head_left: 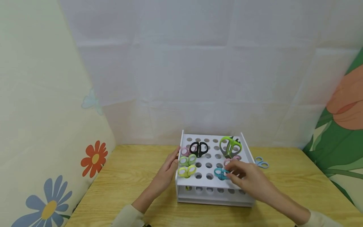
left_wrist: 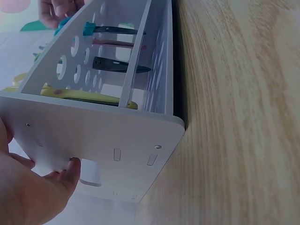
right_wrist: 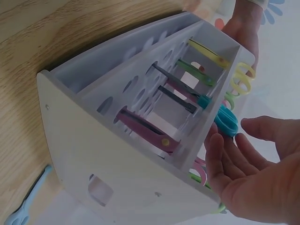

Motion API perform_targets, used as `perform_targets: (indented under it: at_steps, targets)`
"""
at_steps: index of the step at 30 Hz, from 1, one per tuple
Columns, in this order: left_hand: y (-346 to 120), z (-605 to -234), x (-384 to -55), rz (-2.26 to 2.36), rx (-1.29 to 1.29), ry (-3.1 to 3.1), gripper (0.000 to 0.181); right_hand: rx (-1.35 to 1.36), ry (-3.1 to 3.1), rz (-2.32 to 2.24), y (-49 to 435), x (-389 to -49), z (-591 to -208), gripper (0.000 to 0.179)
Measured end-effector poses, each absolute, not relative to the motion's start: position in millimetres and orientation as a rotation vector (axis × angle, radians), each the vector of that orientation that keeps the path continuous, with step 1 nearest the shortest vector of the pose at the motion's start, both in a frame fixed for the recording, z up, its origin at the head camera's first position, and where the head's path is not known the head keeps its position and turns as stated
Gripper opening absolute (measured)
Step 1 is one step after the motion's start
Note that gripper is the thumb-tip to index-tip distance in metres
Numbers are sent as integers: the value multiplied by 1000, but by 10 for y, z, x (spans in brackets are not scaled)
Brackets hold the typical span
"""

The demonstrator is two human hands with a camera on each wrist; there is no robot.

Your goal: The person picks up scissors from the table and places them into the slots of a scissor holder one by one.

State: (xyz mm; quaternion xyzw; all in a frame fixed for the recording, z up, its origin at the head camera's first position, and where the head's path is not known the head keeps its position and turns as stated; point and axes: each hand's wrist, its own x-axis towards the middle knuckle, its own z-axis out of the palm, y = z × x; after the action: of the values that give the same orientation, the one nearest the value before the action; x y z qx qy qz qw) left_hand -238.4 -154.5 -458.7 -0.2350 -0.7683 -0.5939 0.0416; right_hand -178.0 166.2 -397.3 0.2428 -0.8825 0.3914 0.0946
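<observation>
A white two-tier rack (head_left: 202, 182) with rows of round holes stands on the table. Teal scissors (head_left: 219, 173) sit handle-up in its front row, blades running down between the tiers. My right hand (head_left: 253, 181) is at their handles, fingertips right beside the loops; the right wrist view shows a small gap at the thumb. My left hand (head_left: 164, 173) rests against the rack's left side panel (left_wrist: 93, 136), one fingertip at the edge of its cutout. Other scissors stand in the rack: yellow (head_left: 187, 171), light green (head_left: 187, 160), black (head_left: 199, 149), and bright green (head_left: 230, 145).
Pink scissors (head_left: 185, 151) stand partly hidden behind the black pair, and more pink scissors (head_left: 227, 161) are near my right fingers. Light blue scissors (head_left: 261, 162) lie on the wooden table (head_left: 136, 167) right of the rack. A white cloth (head_left: 184, 78) hangs behind.
</observation>
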Motion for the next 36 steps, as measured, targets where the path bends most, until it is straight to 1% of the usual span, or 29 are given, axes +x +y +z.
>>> perform_targets:
  at_steps: [11,16,19,23,28,36]
  targets:
    - [-1528,-4596,-2395,-1816,-731,-2330,52,608,-2583,1126,1925,-1691,-3869,11]
    - [-1532,-4590,-2399,-1802,-732,-2340,51,575,-2566,1071,2060,-1650,-3810,11]
    - [-1540,-4597,-2402,-1802,-737,-2338,51,573,-2514,998,2136,-1650,-3806,16]
    - [-1540,-4607,-2403,-1802,-742,-2335,51,566,-2451,885,2238,-1683,-3831,20]
    - [-1540,-4623,-2400,-1770,-750,-2358,51,545,-2469,799,2363,-1746,-3886,17]
    - [-1546,-4596,-2397,-1793,-702,-2383,52,567,-2445,649,2564,-1878,-4027,17]
